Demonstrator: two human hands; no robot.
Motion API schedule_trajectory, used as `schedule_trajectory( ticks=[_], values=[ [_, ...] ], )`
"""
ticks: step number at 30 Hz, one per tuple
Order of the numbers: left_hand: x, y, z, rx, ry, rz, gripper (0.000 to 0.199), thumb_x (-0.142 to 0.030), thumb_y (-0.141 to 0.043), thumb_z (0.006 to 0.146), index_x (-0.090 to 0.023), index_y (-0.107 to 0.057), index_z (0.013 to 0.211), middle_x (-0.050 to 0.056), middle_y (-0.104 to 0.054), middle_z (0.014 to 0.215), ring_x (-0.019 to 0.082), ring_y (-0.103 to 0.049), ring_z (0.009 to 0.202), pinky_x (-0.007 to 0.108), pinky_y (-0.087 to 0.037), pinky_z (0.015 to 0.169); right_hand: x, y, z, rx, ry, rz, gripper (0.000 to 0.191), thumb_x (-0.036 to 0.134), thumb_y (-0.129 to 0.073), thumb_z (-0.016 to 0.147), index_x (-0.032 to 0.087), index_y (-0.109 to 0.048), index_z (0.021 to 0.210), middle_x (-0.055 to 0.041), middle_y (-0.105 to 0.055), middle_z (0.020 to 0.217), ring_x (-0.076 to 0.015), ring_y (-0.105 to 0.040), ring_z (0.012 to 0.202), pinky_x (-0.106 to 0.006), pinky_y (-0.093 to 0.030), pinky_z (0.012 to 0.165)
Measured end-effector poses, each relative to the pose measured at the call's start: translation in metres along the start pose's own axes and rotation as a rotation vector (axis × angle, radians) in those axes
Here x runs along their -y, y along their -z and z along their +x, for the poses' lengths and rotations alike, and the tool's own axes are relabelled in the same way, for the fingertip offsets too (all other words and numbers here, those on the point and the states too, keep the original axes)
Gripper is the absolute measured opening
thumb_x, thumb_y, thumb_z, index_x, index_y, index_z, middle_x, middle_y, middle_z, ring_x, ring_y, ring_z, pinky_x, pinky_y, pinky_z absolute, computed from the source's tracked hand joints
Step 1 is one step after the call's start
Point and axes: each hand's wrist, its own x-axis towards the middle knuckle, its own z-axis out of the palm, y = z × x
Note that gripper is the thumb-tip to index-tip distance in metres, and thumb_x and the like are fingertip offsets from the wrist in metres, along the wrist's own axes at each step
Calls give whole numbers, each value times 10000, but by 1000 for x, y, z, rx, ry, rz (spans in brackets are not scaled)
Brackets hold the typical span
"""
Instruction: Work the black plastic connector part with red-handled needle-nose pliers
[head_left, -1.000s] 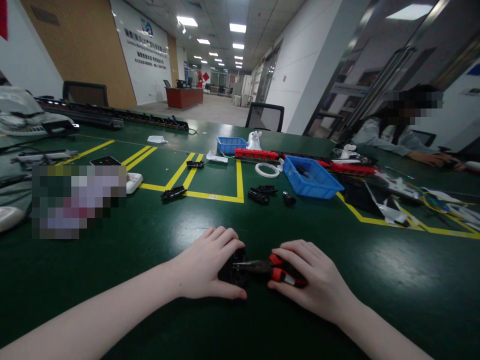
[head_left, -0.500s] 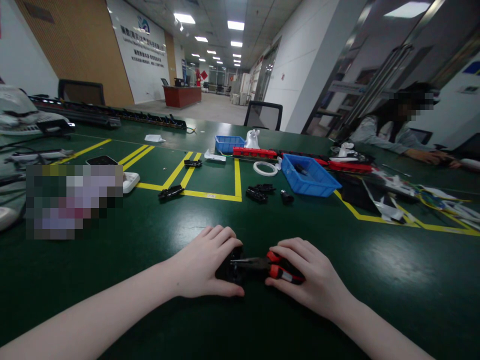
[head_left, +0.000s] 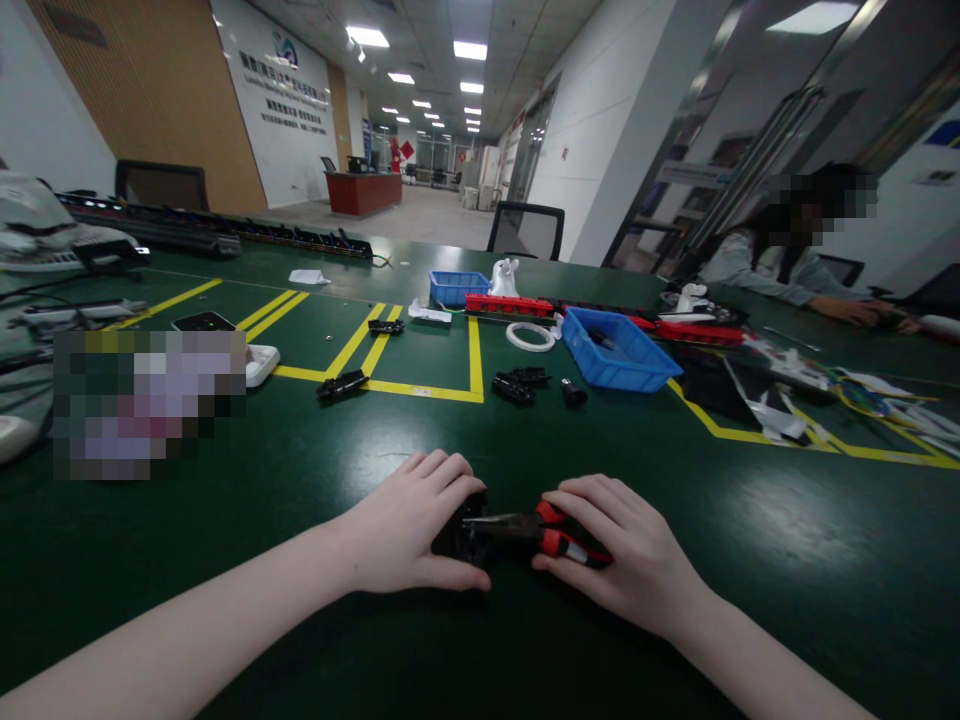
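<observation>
Head view: the fingers [head_left: 466, 577] of the left hand [head_left: 397, 530] curled round a small black part [head_left: 471, 545], thumb on the near side, pinning it low over the tabletop [head_left: 480, 665]. The right hand [head_left: 630, 550] had its fingers wrapped about the red grips of the pliers [head_left: 517, 527], whose nose reached over the part; whether the tips bit on it, dim light made hard to tell. The part looked light, stiff and probably plastic, best held by its outer sides, since thin edges might crack under a hard squeeze. The pliers seemed heavier, with grips offering sure purchase. Beyond lay loose black pieces [head_left: 514, 390], a white ring [head_left: 531, 349] and a blue bin [head_left: 634, 377].
</observation>
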Motion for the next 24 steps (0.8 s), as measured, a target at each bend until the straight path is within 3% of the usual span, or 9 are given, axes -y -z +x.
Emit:
schedule_trajectory(
  ticks=[10,15,24],
  values=[
    [-3,0,-2,-7,3,-24,757,-619,-724,774,-199,-467,1350,113,-531,1308,306,-540,1139,436,-470,939,2,-2,-1,61,-122,154,319,397,-728,814,193,-646,1046,-82,-692,955,-191,-649,811,-318,-552,665],
    [-5,0,-2,-17,-9,-42,772,-584,-758,756,-197,-454,1351,123,-526,1328,303,-552,1147,422,-487,932,2,0,0,29,-91,141,317,404,-712,827,184,-640,1043,-84,-691,942,-187,-644,797,-319,-547,658],
    [-3,2,-1,2,-11,-54,698,-668,-692,776,-184,-551,1259,109,-573,1228,301,-550,1104,433,-464,929,2,2,1,-44,31,5,367,433,-690,848,167,-612,1088,-105,-702,944,-204,-663,814,-345,-554,683]
  ],
)
